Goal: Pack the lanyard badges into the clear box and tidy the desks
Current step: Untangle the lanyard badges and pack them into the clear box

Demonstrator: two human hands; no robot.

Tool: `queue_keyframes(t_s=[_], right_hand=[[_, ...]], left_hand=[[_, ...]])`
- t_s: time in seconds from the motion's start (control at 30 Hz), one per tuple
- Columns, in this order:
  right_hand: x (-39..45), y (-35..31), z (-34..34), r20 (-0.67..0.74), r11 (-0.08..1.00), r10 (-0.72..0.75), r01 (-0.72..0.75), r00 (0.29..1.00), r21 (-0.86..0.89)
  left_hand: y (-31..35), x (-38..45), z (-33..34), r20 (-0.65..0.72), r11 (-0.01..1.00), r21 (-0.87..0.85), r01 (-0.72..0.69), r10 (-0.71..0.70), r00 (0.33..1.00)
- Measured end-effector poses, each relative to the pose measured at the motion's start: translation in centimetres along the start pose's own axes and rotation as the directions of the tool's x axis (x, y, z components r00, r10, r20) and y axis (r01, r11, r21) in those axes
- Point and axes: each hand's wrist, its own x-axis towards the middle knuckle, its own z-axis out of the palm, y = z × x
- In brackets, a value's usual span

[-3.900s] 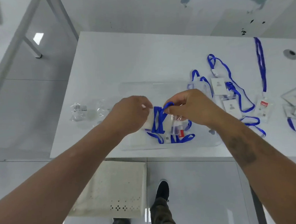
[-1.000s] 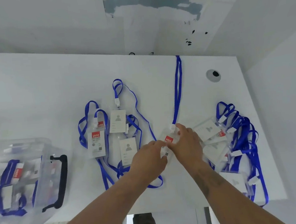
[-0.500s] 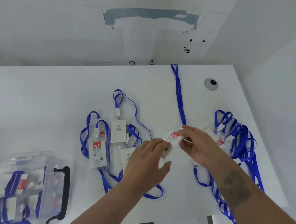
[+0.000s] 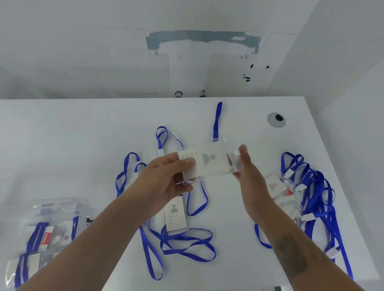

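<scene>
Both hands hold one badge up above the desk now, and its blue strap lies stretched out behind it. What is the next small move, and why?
Probably fold the strap up against the badge. The left hand and right hand pinch the badge by its two ends above the desk, but the strap trails toward the far edge. Loose like that, it would drag on the way to the clear box at the left.

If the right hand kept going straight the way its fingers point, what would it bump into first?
The right hand points up and away, toward the desk's far edge. It already holds the badge with the left hand. Beyond that, probably only bare desk, then the wall. Depth is hard to judge.
</scene>
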Motion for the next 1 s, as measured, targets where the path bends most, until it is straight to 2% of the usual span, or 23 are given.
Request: queue_keyframes(t_s=[0.03,0.07,0.17,0.27,0.33,0.37,0.4,0.47,0.53,0.6,0.63,0.67,0.7,0.77,0.83,0.87,0.93,0.97,1.0], right_hand=[[0.0,0.0,0.2,0.043,0.993,0.044,-0.048,0.998,0.106],[-0.1,0.0,0.3,0.083,0.989,0.028,-0.040,0.996,0.139],[-0.9,0.1,1.2,0.107,0.995,-0.096,0.096,0.990,0.003],[-2.4,0.2,2.6,0.079,0.986,-0.125,0.133,0.989,-0.098],[-3.5,0.3,3.2,0.129,0.943,-0.155,0.185,0.979,-0.275],[-4.1,0.1,3.2,0.182,0.892,-0.165,0.225,0.969,-0.391],[-4.7,-0.1,3.0,0.250,0.813,-0.170,0.279,0.953,-0.510],[-5.6,-0.7,1.9,0.365,0.609,-0.203,0.409,0.909,-0.680],[-6.0,-2.3,0.7,0.408,0.471,-0.290,0.500,0.866,-0.727],[-5.6,-4.4,-0.6,0.382,0.494,-0.381,0.535,0.842,-0.685],[-5.2,-5.5,-1.3,0.356,0.544,-0.409,0.538,0.840,-0.644],[-4.5,-6.3,-2.0,0.335,0.597,-0.413,0.530,0.847,-0.603],[-4.0,-7.0,-2.5,0.331,0.652,-0.401,0.520,0.854,-0.552],[-2.9,-6.9,-3.0,0.316,0.755,-0.347,0.463,0.883,-0.464],[-2.6,-4.8,-2.7,0.275,0.821,-0.259,0.361,0.926,-0.442],[-3.0,-3.5,-2.3,0.258,0.832,-0.221,0.320,0.940,-0.454],[-4.6,-1.1,-1.2,0.298,0.789,-0.176,0.315,0.938,-0.528],[-5.7,-0.2,-0.6,0.356,0.730,-0.173,0.363,0.918,-0.580],[-6.8,0.5,-0.2,0.422,0.651,-0.164,0.419,0.892,-0.633]], left_hand=[[0.3,-0.1,0.0,0.023,0.998,-0.056,0.032,-0.031,0.999],[0.6,-0.2,0.0,0.051,0.993,-0.102,0.050,-0.045,0.998],[1.2,-0.6,0.5,0.072,0.982,-0.183,0.041,-0.028,0.997],[1.4,-0.6,1.5,-0.034,0.982,-0.181,-0.063,0.058,0.998],[1.2,-0.2,1.8,-0.161,0.986,-0.037,-0.162,0.154,0.975],[1.1,-0.1,1.9,-0.224,0.967,0.142,-0.210,0.238,0.945],[1.0,0.1,1.7,-0.258,0.899,0.363,-0.243,0.348,0.901],[0.9,0.0,1.3,-0.182,0.654,0.716,-0.244,0.513,0.839],[0.8,-0.6,1.0,-0.077,0.443,0.876,-0.188,0.514,0.854],[0.8,-1.3,0.2,0.001,0.320,0.936,-0.146,0.414,0.910],[1.0,-1.7,-0.1,0.029,0.314,0.939,-0.141,0.335,0.942],[1.4,-2.2,-0.5,0.057,0.360,0.922,-0.142,0.239,0.969],[1.7,-3.0,-0.8,0.082,0.475,0.869,-0.137,0.135,0.987],[2.2,-4.3,-0.8,0.165,0.761,0.643,-0.084,-0.031,0.986],[2.2,-5.3,-0.5,0.196,0.930,0.366,-0.004,-0.073,0.978],[2.0,-5.3,-0.4,0.167,0.972,0.235,0.019,-0.060,0.984],[1.3,-4.8,-0.4,0.001,0.998,0.054,0.016,-0.016,1.000],[1.0,-4.4,-0.6,-0.112,0.998,0.064,-0.013,0.021,0.993],[0.7,-4.0,-0.9,-0.217,0.985,0.163,-0.051,0.086,0.972]])
